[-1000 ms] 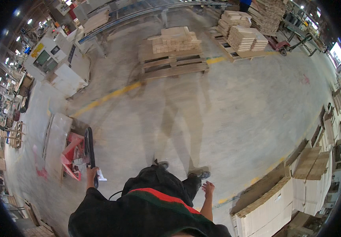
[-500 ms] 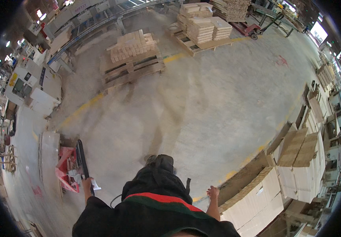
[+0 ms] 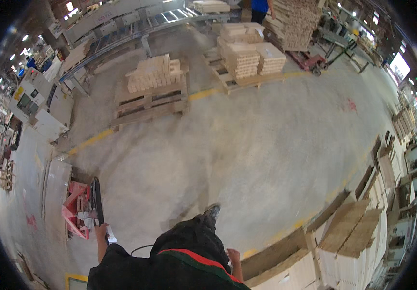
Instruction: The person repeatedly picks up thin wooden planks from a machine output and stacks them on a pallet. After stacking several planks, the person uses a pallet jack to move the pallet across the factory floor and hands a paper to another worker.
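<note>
Left grip is wrapped round the near end of the black handle of the red pallet jack; contact is at that end only, the rest of the bar sticks out past my knuckles. Handle's long axis runs nearly fore-aft from me, its far end leaning slightly left. Jack frame sits left and a bit forward of the grip, outboard of the bar, so the whole thing is off my left side, not in front of me. A flat greyish panel lies just beyond the frame on its left. White paper is right against the left grip on its inner side; can't tell if it's pinched or tucked against the handle. Left is clearly the nearer hand. Right grip is across my body, well apart from the jack, fingers looking part-curled, nothing visible in it; can't tell how far it's closed. It's nearest the pale-sided cardboard stack to my right; can't confirm a gap. Ahead on the concrete floor, a wooden pallet with pale wood strips stands well clear of the handle.
</note>
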The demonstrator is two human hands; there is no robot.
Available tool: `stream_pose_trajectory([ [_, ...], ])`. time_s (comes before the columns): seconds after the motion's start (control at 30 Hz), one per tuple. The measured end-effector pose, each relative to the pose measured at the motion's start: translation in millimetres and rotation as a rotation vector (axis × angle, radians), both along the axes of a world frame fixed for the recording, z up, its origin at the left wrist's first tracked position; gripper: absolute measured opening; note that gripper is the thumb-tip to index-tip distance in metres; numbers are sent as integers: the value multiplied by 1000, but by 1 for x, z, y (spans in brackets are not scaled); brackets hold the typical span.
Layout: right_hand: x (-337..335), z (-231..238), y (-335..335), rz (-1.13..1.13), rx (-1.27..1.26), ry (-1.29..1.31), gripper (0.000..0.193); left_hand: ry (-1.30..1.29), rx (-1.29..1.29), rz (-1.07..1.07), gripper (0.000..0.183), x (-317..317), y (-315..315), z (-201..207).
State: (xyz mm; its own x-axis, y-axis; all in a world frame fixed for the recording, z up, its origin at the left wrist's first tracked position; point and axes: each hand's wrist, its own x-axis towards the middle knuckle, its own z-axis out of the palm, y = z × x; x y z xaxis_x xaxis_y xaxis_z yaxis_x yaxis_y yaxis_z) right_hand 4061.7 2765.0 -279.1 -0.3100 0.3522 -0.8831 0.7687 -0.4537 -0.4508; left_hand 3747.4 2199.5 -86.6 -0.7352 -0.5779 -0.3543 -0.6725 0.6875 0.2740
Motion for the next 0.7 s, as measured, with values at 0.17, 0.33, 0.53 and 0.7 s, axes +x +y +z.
stream_pose_trajectory([
  [0.17,4,-9,133,-276,-93,-63,24,130,-24,-112,24,15,63,-33],
  [0.33,10,-39,255,-311,-111,-214,29,160,-112,-83,45,18,93,-39],
  [0.53,4,-35,432,-173,24,-116,23,62,98,200,51,25,272,-15],
  [0.7,-20,-16,547,124,134,-94,19,10,-137,208,50,53,331,-11],
])
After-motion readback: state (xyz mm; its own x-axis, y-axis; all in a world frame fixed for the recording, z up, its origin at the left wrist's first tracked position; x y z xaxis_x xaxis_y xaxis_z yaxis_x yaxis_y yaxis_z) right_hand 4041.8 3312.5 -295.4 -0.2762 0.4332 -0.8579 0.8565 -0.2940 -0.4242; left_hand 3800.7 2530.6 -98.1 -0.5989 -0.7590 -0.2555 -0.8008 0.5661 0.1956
